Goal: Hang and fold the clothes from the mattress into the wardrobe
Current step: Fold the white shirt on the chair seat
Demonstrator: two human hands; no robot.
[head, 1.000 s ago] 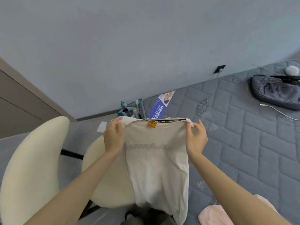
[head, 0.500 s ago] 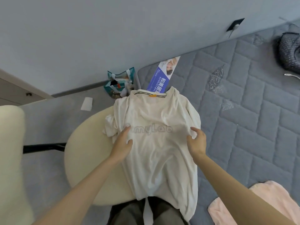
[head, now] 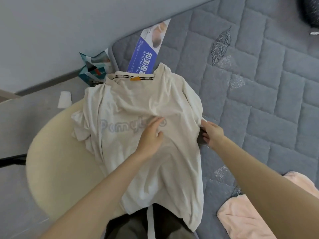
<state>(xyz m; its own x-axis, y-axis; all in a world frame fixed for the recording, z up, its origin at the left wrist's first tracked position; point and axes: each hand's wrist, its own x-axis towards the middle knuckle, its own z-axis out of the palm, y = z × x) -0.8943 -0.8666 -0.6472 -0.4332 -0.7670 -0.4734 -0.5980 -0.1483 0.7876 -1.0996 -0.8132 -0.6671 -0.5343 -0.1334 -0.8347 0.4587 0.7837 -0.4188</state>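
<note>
T-shirt (head: 143, 104): cream, grey chest print, orange neck tag, front up, draped across cream chair seat (head: 51, 161) and mattress (head: 259, 100) edge, one sleeve bunched over seat | left hand (head: 150, 135) flat on print, fingers straight | right hand (head: 212, 133) pinches shirt's other sleeve edge | pink garment (head: 241, 218) on mattress under right forearm | blue carton (head: 146, 56), teal bag (head: 94, 68) beyond collar

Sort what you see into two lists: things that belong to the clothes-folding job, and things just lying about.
Belongs to the job: cream T-shirt; left hand flat on it; right hand at its right edge; pink garment on the mattress; cream chair under the T-shirt.

Just lying about: blue printed board; teal bag; white paper scrap.
</note>
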